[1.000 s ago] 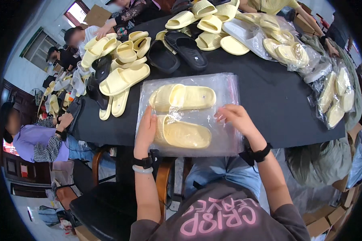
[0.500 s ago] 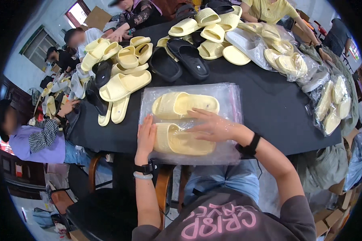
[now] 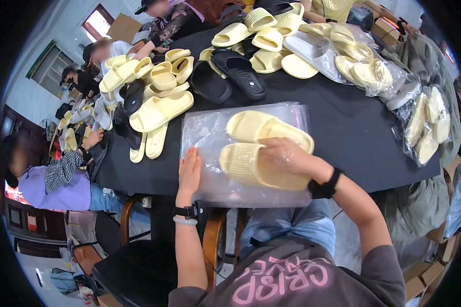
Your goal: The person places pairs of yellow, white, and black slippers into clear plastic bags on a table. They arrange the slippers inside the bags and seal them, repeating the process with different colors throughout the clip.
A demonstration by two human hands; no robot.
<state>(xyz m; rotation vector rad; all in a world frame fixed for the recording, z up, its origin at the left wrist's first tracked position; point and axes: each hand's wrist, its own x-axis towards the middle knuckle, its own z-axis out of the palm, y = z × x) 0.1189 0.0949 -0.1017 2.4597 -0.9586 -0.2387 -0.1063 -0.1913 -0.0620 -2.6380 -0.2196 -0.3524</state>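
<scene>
Stack of clear plastic bags (image 3: 205,130) on the black table (image 3: 343,128). Pair of yellow slippers (image 3: 241,162) over its right part; whether inside the top bag, cannot tell. Left hand (image 3: 190,171) at stack's left edge, fingers straight, holding nothing. Right hand (image 3: 287,156) over slippers, blurred; grip unclear. Far right: clear bag (image 3: 410,143) containing yellow slippers.

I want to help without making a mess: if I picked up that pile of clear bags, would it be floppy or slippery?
Probably floppy: the clear bags look like thin, see-through film. They may be slippery too, since they look smooth and shiny. And they could slide apart, because their right edges don't quite line up.
</scene>
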